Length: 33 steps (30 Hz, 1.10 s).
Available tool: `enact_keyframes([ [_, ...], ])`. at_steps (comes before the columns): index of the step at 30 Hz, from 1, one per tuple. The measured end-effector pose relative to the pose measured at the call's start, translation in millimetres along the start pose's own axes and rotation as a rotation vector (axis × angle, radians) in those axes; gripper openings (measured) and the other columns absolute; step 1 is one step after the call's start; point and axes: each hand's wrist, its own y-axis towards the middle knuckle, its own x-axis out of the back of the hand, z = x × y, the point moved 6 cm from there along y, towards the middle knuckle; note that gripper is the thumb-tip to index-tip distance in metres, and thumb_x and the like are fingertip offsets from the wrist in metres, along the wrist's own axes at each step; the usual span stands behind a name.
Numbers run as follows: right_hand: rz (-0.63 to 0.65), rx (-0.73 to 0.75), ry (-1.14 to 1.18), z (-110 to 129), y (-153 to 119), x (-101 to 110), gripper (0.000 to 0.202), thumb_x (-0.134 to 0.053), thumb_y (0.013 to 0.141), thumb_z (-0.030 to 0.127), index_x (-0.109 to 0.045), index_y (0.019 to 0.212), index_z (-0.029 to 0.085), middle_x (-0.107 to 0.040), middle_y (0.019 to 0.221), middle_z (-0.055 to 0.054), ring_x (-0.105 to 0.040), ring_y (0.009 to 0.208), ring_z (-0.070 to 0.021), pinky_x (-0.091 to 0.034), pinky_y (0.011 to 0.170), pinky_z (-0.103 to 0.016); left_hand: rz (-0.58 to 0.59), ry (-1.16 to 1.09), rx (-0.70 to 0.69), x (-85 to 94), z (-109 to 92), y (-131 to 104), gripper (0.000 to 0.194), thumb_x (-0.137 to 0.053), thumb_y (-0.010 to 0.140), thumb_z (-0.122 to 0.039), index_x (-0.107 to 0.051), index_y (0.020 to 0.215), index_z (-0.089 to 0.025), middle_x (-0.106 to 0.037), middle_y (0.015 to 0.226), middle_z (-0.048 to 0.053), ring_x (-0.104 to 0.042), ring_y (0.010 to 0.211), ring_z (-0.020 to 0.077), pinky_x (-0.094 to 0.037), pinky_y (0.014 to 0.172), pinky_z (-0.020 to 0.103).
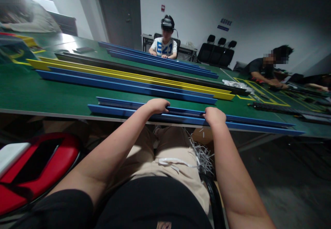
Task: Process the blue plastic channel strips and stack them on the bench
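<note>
A long blue channel strip (248, 125) lies along the near edge of the green table. My left hand (158, 106) has its fingers curled over this strip near its middle. Farther right, my right hand (215, 116) grips the same strip with bent fingers. The fingertips of both hands are partly hidden inside the channel. Just beyond it lies another blue channel (129, 85), with a yellow channel (144, 78) and a black channel (119, 65) behind that.
More blue channels (165, 62) lie across the green table (15, 91), before a seated person (167, 46). Another person (263, 69) leans over the table at right. Clear plastic bags (236, 85) sit near yellow tape lines. A red stool (59, 149) stands at lower left.
</note>
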Motion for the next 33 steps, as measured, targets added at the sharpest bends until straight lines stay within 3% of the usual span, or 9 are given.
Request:
enact_keyframes([
  [19,0.007,0.057,-0.023,0.9,1.3,0.5,0.028,-0.061,0.090,0.040,-0.076,0.105,0.022,-0.074,0.111,-0.015,-0.069,0.106,-0.0291,-0.053,0.086,-0.038,0.021,-0.010,0.024,-1.8,1.0,0.9,0.039,-0.060,0.082,-0.048,-0.071,0.114,-0.027,-0.075,0.110,0.007,-0.069,0.096,0.0243,-0.049,0.076,0.028],
  [33,0.028,0.075,-0.008,-1.8,5.4,-2.4,0.027,-0.061,0.088,0.042,-0.076,0.101,0.025,-0.075,0.108,-0.013,-0.069,0.104,-0.0275,-0.052,0.086,-0.037,0.018,0.003,-0.005,-3.4,1.6,2.5,0.036,-0.058,0.082,-0.047,-0.071,0.107,-0.025,-0.076,0.106,0.007,-0.069,0.091,0.0246,-0.048,0.071,0.029],
])
